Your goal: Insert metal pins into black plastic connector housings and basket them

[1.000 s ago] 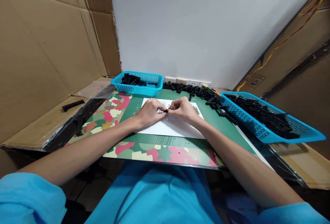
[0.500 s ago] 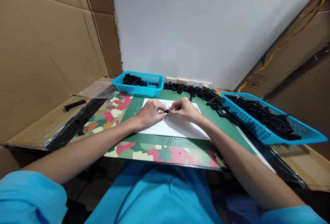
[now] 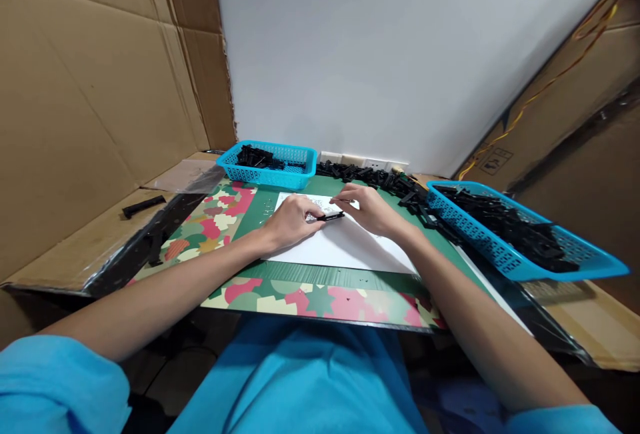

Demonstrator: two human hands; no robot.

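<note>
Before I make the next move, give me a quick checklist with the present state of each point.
1. Left hand's grip closed on the black plastic part: ok.
2. Right hand's grip off the part's free end: ok, it looks raised just beyond it.
3. Thin item in the right fingertips identified: cannot tell, too small.
4. White sheet beneath the work: ok, lying on the green board.
5. Small pieces on the sheet all visible: not ok, the hands hide some of that area.
6. Anything seated inside the part: cannot tell.
</note>
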